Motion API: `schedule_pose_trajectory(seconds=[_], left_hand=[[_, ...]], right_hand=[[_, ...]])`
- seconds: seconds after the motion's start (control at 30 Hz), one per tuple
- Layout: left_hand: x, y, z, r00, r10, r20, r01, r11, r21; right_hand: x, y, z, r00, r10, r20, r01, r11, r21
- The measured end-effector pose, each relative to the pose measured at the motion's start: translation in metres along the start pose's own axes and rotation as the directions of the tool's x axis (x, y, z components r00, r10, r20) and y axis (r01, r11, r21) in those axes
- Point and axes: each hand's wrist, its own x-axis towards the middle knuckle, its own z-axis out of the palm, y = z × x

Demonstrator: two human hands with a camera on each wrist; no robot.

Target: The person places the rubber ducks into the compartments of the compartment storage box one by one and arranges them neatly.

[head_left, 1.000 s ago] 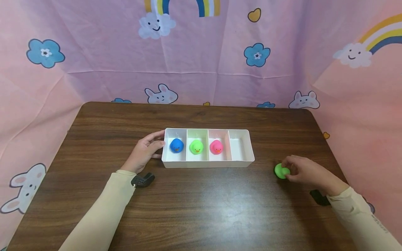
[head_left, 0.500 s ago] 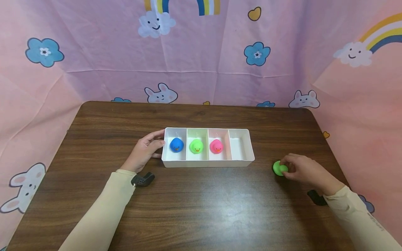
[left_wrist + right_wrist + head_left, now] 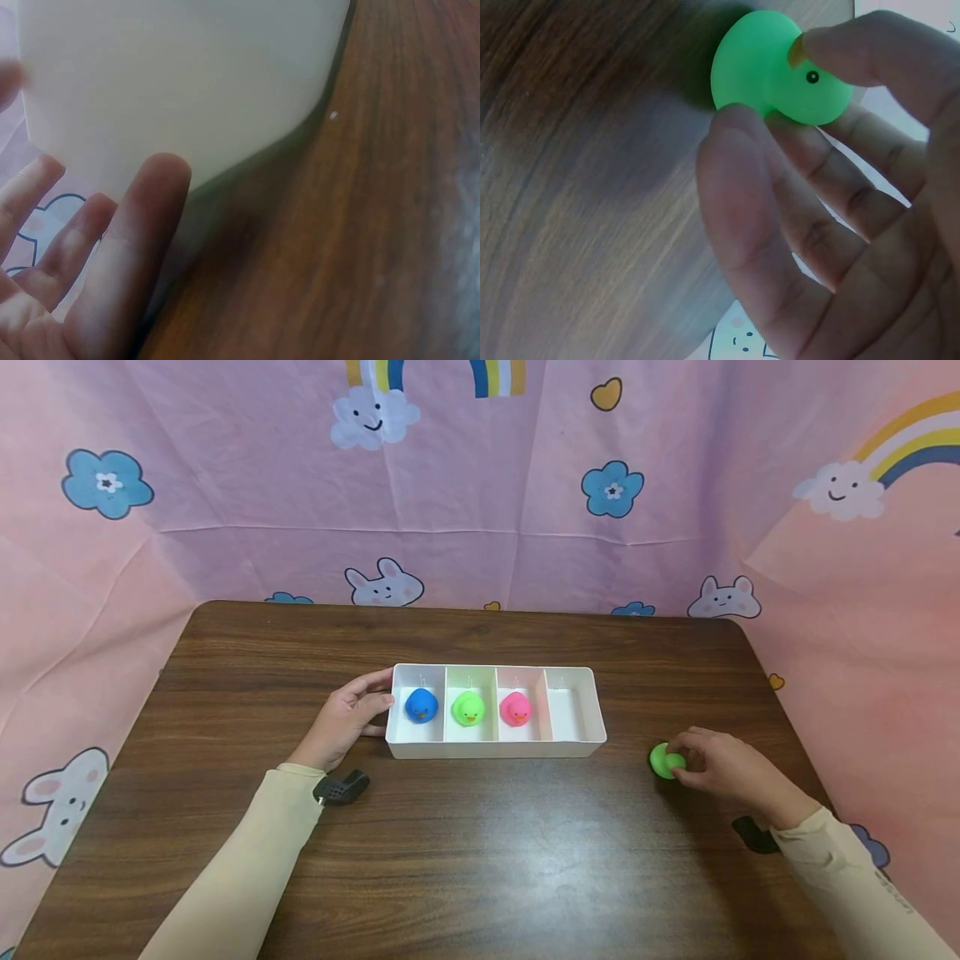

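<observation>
My left hand [image 3: 337, 727] rests against the left end of a white divided box [image 3: 487, 750]. In the left wrist view, the thumb [image 3: 142, 240] lies on the box's end wall [image 3: 187, 82], with the other fingers loosely spread near its far corner. To the right of the box, my right hand [image 3: 731, 768] holds a green rubber duck [image 3: 666, 761] between thumb and fingers, low over the table. The right wrist view shows the index fingertip at the beak of the duck [image 3: 754, 60] and the thumb [image 3: 739, 180] at its underside.
One toy duck sits in each of three compartments: a blue duck [image 3: 422, 706], a light green duck [image 3: 468, 709] and a pink duck [image 3: 516, 709]. The rightmost compartment [image 3: 572, 714] holds none. Beneath is a brown wooden table [image 3: 480, 860]; a patterned pink curtain [image 3: 465, 485] hangs behind.
My right hand has shifted slightly left and away from me with the green rubber duck, mostly in the first half second. My left hand and the box stay in place.
</observation>
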Motion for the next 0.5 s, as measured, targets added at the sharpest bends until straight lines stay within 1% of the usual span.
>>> schedule_pose_trajectory(seconds=[0.1,0.27,0.5], left_hand=[[0.0005,-0.0001,-0.0001,1.0,-0.003,0.001,0.003,1.0,-0.004],[0.0001,0.0008,0.0,1.0,-0.008,-0.002,0.008,1.0,-0.005],[0.0006,0.0006,0.0002,1.0,-0.009,-0.009,0.009,1.0,-0.001]], right_hand=[[-0.0007,-0.0005,0.0003,1.0,-0.003,-0.01,0.003,1.0,-0.004],[-0.0003,-0.0018,0.0002,1.0,0.016,-0.024,-0.016,1.0,0.005],[0.0044,-0.0022,-0.0029,0.995,0.073,-0.07,-0.071,0.997,0.039]])
